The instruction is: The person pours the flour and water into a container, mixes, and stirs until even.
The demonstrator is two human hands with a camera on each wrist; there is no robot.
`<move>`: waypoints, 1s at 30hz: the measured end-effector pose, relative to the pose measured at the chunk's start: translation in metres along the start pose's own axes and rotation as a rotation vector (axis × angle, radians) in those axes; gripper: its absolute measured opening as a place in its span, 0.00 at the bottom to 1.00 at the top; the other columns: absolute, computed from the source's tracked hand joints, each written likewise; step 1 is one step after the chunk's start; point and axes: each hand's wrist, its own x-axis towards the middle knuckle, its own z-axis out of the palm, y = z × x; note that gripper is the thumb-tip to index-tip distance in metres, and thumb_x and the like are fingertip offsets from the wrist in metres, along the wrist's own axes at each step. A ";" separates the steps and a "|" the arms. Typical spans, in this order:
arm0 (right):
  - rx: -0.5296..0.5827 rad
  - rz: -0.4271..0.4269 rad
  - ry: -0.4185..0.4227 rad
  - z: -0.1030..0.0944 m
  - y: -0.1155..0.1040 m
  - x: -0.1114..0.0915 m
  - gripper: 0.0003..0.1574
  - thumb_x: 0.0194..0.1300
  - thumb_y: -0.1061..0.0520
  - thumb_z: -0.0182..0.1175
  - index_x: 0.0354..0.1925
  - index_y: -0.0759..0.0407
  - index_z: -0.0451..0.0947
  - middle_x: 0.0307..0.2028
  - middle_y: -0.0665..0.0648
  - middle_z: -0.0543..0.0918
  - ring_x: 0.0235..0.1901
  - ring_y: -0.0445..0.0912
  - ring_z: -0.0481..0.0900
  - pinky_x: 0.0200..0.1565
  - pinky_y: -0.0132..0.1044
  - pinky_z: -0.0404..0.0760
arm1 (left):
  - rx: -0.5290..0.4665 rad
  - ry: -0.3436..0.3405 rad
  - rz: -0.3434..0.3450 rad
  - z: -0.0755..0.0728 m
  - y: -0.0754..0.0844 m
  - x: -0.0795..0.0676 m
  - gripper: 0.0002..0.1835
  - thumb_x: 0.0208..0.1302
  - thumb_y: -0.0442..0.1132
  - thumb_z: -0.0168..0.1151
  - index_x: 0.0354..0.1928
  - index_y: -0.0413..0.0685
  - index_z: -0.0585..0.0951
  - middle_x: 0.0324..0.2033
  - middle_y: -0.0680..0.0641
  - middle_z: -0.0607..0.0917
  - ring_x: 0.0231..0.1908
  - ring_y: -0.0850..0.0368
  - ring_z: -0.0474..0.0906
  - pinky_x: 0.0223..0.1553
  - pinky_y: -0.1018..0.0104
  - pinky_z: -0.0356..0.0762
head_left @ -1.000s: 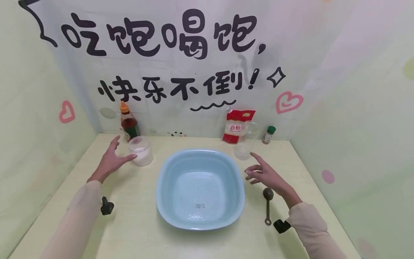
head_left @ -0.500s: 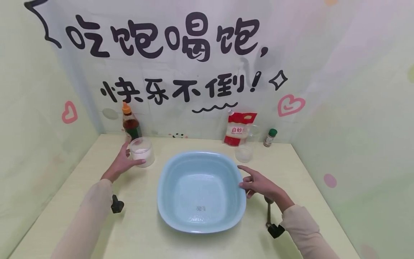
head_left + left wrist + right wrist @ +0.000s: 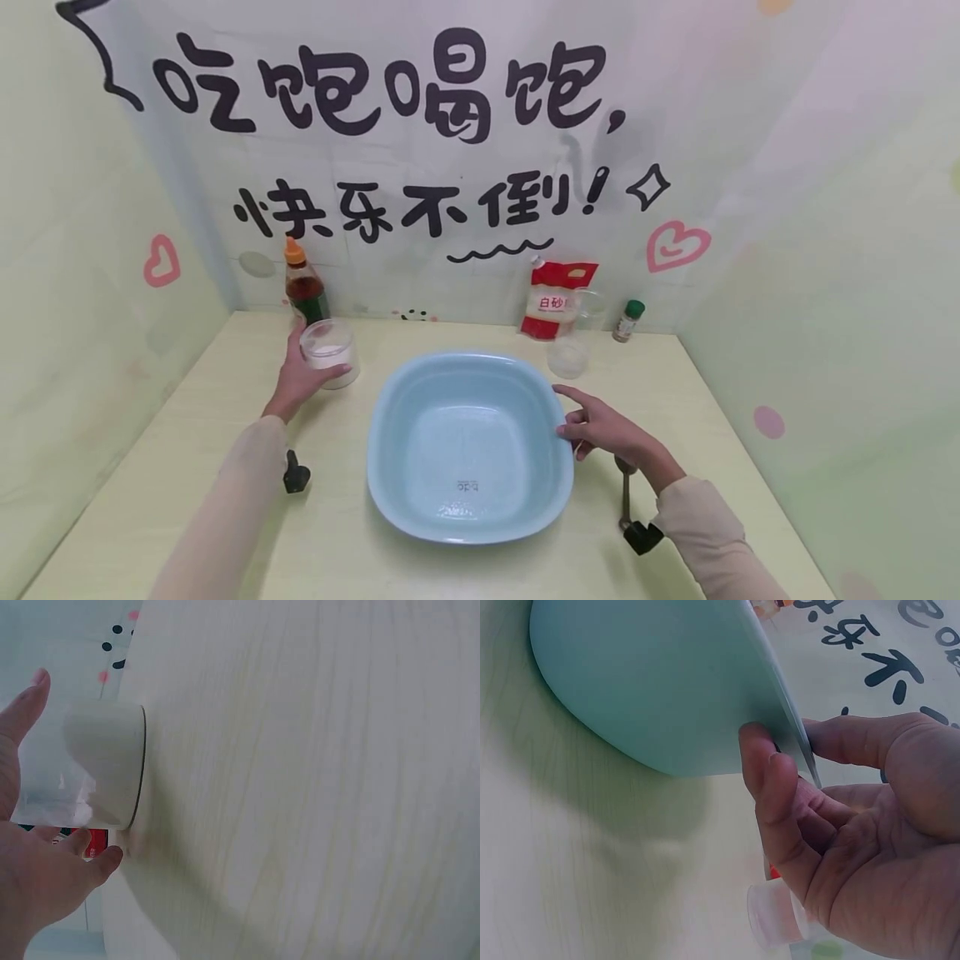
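Note:
A clear plastic jar of white powder [image 3: 330, 357] stands at the back left of the table. My left hand [image 3: 298, 375] is round its left side and front, with the thumb across the front. In the left wrist view, the left fingers [image 3: 103, 862] lie along one side of this jar. A light-blue basin [image 3: 468, 532], with nothing in it, sits at the middle of the table. My right hand [image 3: 603, 429] pinches its right rim. In the right wrist view the thumb [image 3: 851, 741] is on one side of the rim and fingers curl under the other.
An orange-capped sauce bottle [image 3: 305, 287] stands behind the jar. At the back right are a red sugar pouch [image 3: 546, 312], a clear cup [image 3: 567, 358] and a green-capped shaker [image 3: 628, 321]. A metal spoon [image 3: 626, 500] lies partly under the right wrist.
My left hand has come in from the left and closed round the jar. The right hand has moved left and down from near the clear cup onto the basin's rim.

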 end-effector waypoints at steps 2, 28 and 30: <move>0.003 0.005 0.002 0.000 0.000 0.000 0.47 0.70 0.56 0.61 0.78 0.53 0.48 0.34 0.57 0.83 0.31 0.48 0.81 0.34 0.39 0.83 | -0.002 0.036 0.001 0.003 -0.001 0.001 0.67 0.52 0.50 0.78 0.80 0.57 0.36 0.78 0.35 0.48 0.74 0.31 0.51 0.71 0.31 0.52; 0.024 0.033 0.006 0.000 -0.003 -0.003 0.47 0.71 0.54 0.61 0.78 0.51 0.48 0.37 0.57 0.85 0.33 0.49 0.81 0.35 0.39 0.82 | 0.023 0.252 0.008 0.023 0.002 0.005 0.61 0.47 0.43 0.80 0.78 0.55 0.49 0.72 0.35 0.65 0.68 0.31 0.64 0.69 0.35 0.61; 0.026 0.032 0.007 0.000 -0.002 -0.003 0.47 0.71 0.54 0.61 0.78 0.51 0.48 0.37 0.57 0.85 0.33 0.49 0.81 0.35 0.39 0.82 | 0.010 0.245 0.039 0.021 0.005 0.006 0.60 0.47 0.41 0.80 0.77 0.53 0.50 0.71 0.34 0.66 0.68 0.32 0.65 0.69 0.37 0.61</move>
